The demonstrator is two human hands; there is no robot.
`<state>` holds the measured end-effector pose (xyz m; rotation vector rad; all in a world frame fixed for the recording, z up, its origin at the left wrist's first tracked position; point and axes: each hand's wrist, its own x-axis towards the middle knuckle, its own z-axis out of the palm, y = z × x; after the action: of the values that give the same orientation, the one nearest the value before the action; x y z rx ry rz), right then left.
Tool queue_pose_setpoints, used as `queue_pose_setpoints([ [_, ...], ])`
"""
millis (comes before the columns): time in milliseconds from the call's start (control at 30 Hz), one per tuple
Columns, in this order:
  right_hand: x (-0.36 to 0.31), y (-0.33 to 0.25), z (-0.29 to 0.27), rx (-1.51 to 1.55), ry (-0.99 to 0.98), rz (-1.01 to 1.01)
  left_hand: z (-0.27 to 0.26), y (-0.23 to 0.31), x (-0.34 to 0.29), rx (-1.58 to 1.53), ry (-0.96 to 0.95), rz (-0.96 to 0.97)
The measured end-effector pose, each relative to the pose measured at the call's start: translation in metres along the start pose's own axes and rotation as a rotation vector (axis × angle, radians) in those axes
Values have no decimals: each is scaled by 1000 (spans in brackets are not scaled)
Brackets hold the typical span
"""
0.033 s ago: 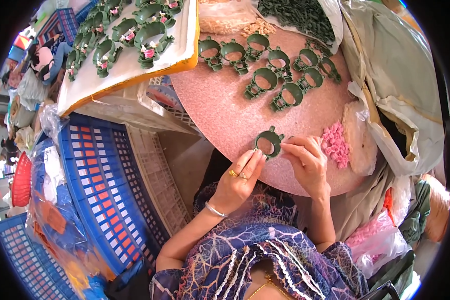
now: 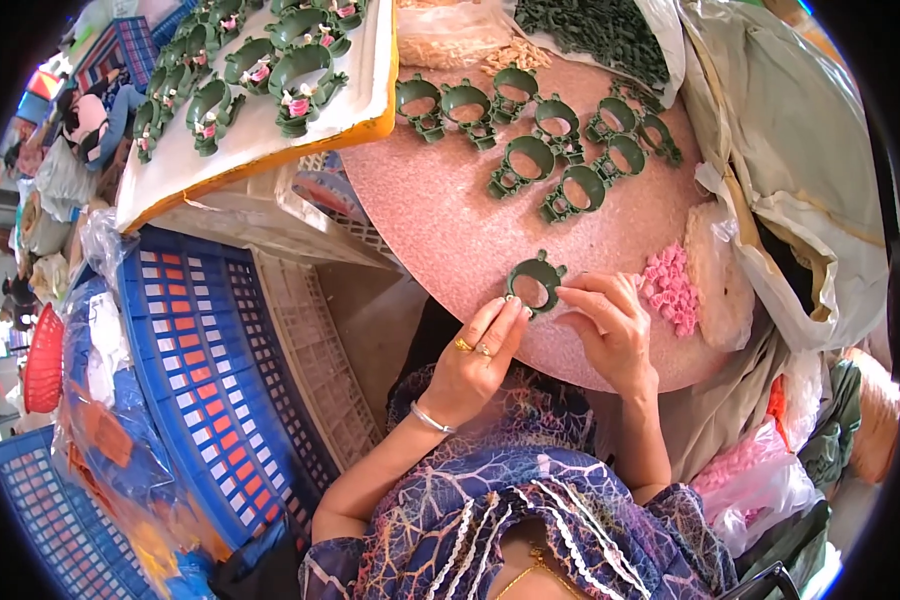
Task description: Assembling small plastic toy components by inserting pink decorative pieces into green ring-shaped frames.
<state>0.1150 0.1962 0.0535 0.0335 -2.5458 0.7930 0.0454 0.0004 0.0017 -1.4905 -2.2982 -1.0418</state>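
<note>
A dark green plastic ring piece (image 2: 553, 273) with small knobs on its rim stands tilted over the near part of the round pink table. My left hand (image 2: 477, 355), with rings on its fingers, pinches its lower left edge between thumb and fingertips. A small pale bit shows at those fingertips, too small to name. My right hand (image 2: 615, 335) has its fingers bent, with the fingertips at the right edge of the same piece. What lies under those fingertips is hidden. A heap of small pink parts (image 2: 670, 290) lies just right of my right hand.
Several similar green ring pieces (image 2: 582, 187) stand farther back on the pink table (image 2: 440, 215). At the far left, a white board (image 2: 260, 125) carries green pieces with pink parts on them. Dark green bits (image 2: 600, 40) fill a bag at the back. A blue basket (image 2: 185, 370) stands left.
The green ring piece and both hands have shifted very slightly to the left. Both hands stay at the piece.
</note>
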Motion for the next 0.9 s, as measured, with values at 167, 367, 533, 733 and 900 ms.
queue_pose_setpoints([
  [167,-12,-7,20,106,-99,-66,-15,13,-13,-579,30,-517],
  [367,-16,-15,46,163,-203,4,-12,13,-41,-1961,115,-1129],
  [533,1,-19,52,93,-253,-12,-9,15,-50,-2218,188,-1242],
  [733,5,-16,59,161,-244,44,-3,13,-56,-2322,229,-1288],
  [900,2,-14,66,98,-234,10,-6,13,-53,-2061,395,-1550],
])
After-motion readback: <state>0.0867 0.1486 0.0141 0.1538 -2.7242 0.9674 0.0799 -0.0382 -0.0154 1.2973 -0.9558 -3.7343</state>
